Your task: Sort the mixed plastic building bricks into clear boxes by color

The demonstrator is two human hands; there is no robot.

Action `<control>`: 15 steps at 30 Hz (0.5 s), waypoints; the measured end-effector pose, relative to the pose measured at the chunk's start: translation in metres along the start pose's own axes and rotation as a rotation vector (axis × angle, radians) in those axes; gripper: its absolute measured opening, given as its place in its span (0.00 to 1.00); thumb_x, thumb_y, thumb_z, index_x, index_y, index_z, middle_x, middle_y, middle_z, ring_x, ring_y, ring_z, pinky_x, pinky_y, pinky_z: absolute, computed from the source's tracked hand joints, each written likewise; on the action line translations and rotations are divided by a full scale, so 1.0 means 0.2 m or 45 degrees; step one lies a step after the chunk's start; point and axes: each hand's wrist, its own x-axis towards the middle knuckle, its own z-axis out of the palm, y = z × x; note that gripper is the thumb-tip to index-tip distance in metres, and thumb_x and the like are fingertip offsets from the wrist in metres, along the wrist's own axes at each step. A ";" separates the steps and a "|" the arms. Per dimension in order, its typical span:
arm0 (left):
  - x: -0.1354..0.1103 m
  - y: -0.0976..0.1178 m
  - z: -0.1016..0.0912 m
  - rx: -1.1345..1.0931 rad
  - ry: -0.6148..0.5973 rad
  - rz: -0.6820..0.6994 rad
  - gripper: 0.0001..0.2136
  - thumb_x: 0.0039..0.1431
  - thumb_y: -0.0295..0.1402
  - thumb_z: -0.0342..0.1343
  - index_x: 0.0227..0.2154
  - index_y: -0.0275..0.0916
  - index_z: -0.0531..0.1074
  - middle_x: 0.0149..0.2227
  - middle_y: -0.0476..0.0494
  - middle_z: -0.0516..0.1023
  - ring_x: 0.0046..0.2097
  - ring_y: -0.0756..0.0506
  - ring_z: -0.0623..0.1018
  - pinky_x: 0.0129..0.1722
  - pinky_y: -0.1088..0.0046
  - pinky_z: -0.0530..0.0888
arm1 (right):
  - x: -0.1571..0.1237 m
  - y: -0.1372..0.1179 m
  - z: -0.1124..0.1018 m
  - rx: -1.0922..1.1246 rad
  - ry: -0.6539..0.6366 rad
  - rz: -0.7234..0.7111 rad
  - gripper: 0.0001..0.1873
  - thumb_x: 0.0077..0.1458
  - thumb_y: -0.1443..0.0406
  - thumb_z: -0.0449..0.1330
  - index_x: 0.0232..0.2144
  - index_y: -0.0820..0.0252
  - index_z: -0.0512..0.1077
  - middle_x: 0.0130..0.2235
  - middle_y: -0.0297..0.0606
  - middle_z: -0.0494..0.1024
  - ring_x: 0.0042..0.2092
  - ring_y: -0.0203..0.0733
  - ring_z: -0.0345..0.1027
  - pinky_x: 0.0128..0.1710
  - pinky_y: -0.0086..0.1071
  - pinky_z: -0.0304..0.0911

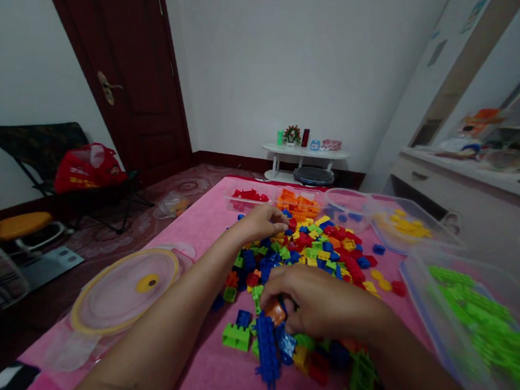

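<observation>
Head view: an orange block is being framed by the curled right hand, just right of the far end of an outward-pointing blue bar; the left hand is being held well beyond the bar. Whether either grip is closed cannot be told.

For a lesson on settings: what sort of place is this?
Probably a room in a home: a dark reddish panelled door, a camouflage fabric folding chair, and multicoloured plastic toy bricks heaped on a pink cloth.
</observation>
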 end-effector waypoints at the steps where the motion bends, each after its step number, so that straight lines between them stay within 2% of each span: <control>1: 0.00 0.00 0.00 0.008 0.005 -0.009 0.12 0.50 0.33 0.55 0.36 0.33 0.77 0.32 0.43 0.80 0.33 0.48 0.76 0.31 0.76 0.70 | 0.01 -0.03 0.03 -0.064 -0.018 -0.015 0.19 0.40 0.72 0.60 0.37 0.52 0.75 0.37 0.33 0.76 0.38 0.38 0.68 0.33 0.26 0.55; 5: 0.00 -0.02 0.00 0.023 0.020 -0.035 0.12 0.51 0.32 0.55 0.36 0.33 0.77 0.33 0.43 0.80 0.33 0.48 0.76 0.31 0.77 0.70 | 0.05 -0.05 0.09 -0.183 0.038 0.068 0.15 0.43 0.72 0.58 0.35 0.53 0.75 0.38 0.33 0.76 0.37 0.37 0.67 0.31 0.27 0.53; 10: 0.00 -0.02 -0.02 0.027 0.068 -0.096 0.11 0.50 0.30 0.54 0.36 0.31 0.77 0.32 0.42 0.79 0.33 0.48 0.76 0.30 0.77 0.70 | 0.06 0.07 0.03 -0.158 0.303 0.258 0.13 0.46 0.72 0.54 0.32 0.55 0.75 0.29 0.34 0.76 0.33 0.37 0.67 0.30 0.28 0.53; 12: -0.01 -0.01 -0.02 -0.126 0.039 -0.145 0.12 0.51 0.30 0.54 0.36 0.30 0.76 0.31 0.42 0.79 0.32 0.48 0.76 0.29 0.77 0.70 | 0.06 0.16 0.00 -0.002 0.478 0.345 0.12 0.47 0.71 0.54 0.34 0.57 0.74 0.27 0.34 0.74 0.29 0.36 0.66 0.28 0.28 0.54; 15: -0.02 0.03 0.00 -0.533 -0.098 -0.199 0.12 0.54 0.32 0.52 0.38 0.32 0.75 0.33 0.41 0.78 0.32 0.49 0.77 0.28 0.77 0.71 | 0.06 0.28 -0.05 0.417 0.727 0.416 0.12 0.49 0.68 0.53 0.37 0.61 0.70 0.26 0.33 0.72 0.25 0.35 0.66 0.25 0.28 0.59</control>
